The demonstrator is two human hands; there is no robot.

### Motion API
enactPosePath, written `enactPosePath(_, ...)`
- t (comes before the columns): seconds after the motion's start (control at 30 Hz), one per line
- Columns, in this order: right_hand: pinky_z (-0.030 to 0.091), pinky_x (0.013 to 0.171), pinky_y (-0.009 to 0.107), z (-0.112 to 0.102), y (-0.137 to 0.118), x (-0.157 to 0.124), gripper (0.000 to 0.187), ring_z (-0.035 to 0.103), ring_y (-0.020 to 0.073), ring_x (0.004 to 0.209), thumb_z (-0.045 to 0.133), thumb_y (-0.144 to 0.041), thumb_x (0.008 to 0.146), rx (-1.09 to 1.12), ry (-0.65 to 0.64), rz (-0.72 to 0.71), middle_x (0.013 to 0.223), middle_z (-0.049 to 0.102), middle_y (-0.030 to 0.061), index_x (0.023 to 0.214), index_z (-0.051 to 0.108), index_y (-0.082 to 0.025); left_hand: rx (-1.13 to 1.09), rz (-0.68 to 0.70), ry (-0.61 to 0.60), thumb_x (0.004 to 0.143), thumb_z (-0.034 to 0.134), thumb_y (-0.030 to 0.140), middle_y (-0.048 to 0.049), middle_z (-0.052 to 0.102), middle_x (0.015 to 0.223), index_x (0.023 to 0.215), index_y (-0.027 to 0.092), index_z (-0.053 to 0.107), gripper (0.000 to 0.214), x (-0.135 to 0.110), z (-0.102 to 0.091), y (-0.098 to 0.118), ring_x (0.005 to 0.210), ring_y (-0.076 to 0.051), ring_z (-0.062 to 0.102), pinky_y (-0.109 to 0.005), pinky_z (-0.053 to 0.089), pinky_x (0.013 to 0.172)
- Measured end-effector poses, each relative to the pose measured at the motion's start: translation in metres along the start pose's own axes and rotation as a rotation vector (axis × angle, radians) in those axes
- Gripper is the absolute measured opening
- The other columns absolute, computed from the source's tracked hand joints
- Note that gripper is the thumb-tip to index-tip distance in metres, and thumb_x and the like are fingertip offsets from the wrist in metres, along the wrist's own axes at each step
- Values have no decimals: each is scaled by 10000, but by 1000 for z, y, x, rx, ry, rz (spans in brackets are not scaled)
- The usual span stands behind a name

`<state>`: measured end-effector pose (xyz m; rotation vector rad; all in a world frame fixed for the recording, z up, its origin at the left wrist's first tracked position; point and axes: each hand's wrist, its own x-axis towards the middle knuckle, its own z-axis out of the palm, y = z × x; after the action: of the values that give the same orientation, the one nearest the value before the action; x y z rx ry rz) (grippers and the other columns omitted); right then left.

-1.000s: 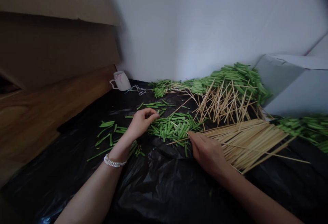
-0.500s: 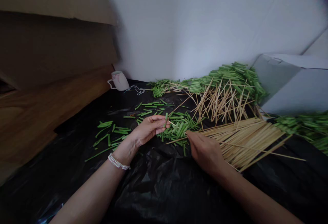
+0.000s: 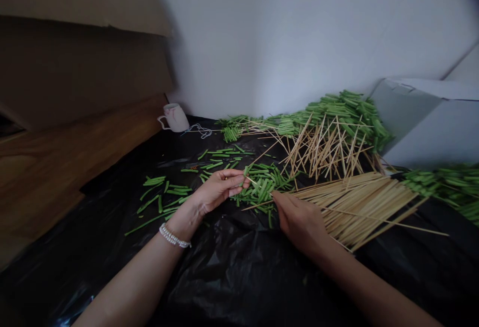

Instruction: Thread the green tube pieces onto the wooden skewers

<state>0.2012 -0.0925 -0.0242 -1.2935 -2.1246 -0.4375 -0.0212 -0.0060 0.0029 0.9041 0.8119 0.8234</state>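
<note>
Left hand [image 3: 222,186]: thumb and fingertips pinched on a short green cut stem piece [image 3: 245,170], piece roughly upright. White beaded bracelet [image 3: 174,237] at wrist.
Right hand [image 3: 301,217]: fingers closed narrow on a thin pale wooden stick [image 3: 253,181], which slants up leftward to the left fingertips.
Stick and stem: both above the middle of the crinkled black plastic sheet [image 3: 224,277]. Stick end meets the left fingers at the piece; cannot tell whether it pierces.
Loose green pile [image 3: 266,187]: short cut stems, jumbled, mid-sheet, between and just beyond the hands.
Strays: green lengths [image 3: 151,181] toward the sheet's left edge; more green lengths [image 3: 221,153] beyond the left hand.
Stick bundle [image 3: 362,204]: many pale wooden sticks fanned loosely, right of centre, beside the right hand. One lies askew on top.
Far edge: long heap of green stem pieces [image 3: 348,110] by the white wall [image 3: 258,42], with pale bare sticks [image 3: 324,150] jutting toward the near edge.
Right edge: another green heap [image 3: 445,187], in front of a whitish box [image 3: 415,130].
Far left corner: white mug with pinkish marks [image 3: 177,119], handle to the left; tangled pale cord [image 3: 202,131] just beside it.
Beyond left edge: brown wooden surface [image 3: 93,142], brown cardboard box [image 3: 82,62] above.
</note>
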Motion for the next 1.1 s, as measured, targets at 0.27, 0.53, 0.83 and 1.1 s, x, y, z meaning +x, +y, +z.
enactPosePath(0.27, 409, 587, 241, -1, 0, 0, 279, 638, 129, 651, 418, -113, 904, 1, -28, -1, 836, 713, 45, 1070, 640, -143, 18, 6, 40, 659, 837, 213, -37, 736, 804, 854, 135, 722, 240, 1, 1, 1, 728, -91, 666, -178, 507, 690)
enactPosePath(0.53, 395, 576, 247, 0, -2, -1, 300, 622, 129, 624, 412, -93, 882, 0, -27, -4, 792, 696, 42, 1076, 636, -135, 57, -3, 78, 584, 876, 212, -42, 735, 753, 803, 119, 728, 280, 0, 3, 2, 664, -88, 650, -184, 500, 656)
enactPosePath(0.83, 392, 558, 257, 1, -2, -1, 288, 621, 137, 616, 406, -109, 892, 3, -49, 6, 760, 682, 31, 1051, 645, -138, 201, 77, 132, 604, 863, 243, -24, 722, 734, 808, 125, 731, 270, 0, 7, -2, 642, -72, 624, -187, 476, 657)
enactPosePath(1.1, 413, 575, 236, 0, -3, -1, 310, 626, 127, 638, 413, -92, 878, 30, -23, 18, 804, 699, 47, 1078, 645, -141, 53, -15, 79, 604, 864, 235, -27, 711, 728, 802, 124, 725, 266, -2, 8, 0, 640, -75, 615, -186, 457, 626)
